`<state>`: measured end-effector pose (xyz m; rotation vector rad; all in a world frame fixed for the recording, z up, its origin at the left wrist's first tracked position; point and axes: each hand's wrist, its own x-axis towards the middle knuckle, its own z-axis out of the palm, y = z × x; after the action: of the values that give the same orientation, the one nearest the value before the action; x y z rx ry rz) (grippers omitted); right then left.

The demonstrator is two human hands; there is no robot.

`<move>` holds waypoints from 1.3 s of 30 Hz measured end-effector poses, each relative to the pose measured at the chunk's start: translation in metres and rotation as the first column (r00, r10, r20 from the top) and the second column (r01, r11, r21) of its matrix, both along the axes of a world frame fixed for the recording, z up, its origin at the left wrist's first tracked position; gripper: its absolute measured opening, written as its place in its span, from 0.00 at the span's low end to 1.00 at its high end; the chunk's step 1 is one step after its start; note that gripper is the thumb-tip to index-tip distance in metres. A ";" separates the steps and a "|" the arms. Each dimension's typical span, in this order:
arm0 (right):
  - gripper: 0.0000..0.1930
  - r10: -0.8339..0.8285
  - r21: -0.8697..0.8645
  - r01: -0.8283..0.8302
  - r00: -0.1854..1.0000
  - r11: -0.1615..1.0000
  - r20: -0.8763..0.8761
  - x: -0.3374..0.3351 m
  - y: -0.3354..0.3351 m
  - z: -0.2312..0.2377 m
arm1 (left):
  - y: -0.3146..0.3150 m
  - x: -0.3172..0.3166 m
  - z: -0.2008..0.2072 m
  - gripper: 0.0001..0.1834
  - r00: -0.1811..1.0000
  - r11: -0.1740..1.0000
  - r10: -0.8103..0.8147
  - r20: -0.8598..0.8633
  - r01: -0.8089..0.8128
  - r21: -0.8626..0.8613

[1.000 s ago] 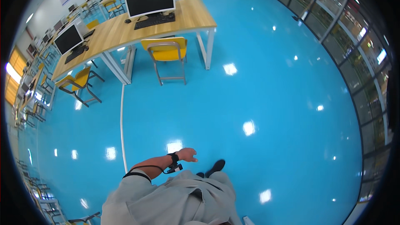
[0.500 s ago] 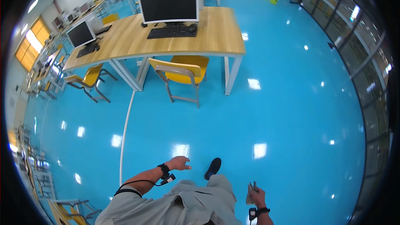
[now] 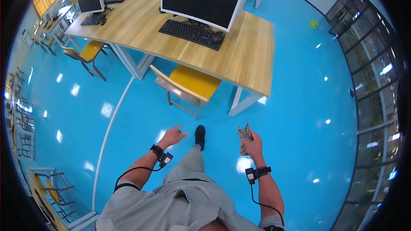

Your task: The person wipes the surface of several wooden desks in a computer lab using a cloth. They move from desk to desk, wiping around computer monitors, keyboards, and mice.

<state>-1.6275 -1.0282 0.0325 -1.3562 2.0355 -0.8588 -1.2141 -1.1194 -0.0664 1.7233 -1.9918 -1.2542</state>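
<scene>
Gripping a crumpled grey-beige cloth (image 3: 244, 134) in the bare right hand (image 3: 254, 143), above the glossy blue floor (image 3: 291, 158); holding the bare left hand (image 3: 173, 136) loosely uncurled, left of a flat black shoe (image 3: 200, 136).

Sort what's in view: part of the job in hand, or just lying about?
In hand:
- crumpled greyish cloth, gripped in the right hand
- left hand, holding nothing visible

Just about:
- wooden desk
- nearest monitor, keyboard and mouse on it
- yellow chair, partly under the desk
</scene>
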 end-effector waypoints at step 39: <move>0.33 0.813 0.023 -0.859 0.476 0.512 -0.337 -0.105 -0.355 0.007 | -0.137 -0.132 0.070 0.44 0.141 0.249 0.964 -0.225 -0.774 0.582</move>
<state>-1.7327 -1.3828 0.0396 -2.3868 1.1505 -0.3273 -1.3463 -1.2569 0.0036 1.8183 -0.1259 -1.3205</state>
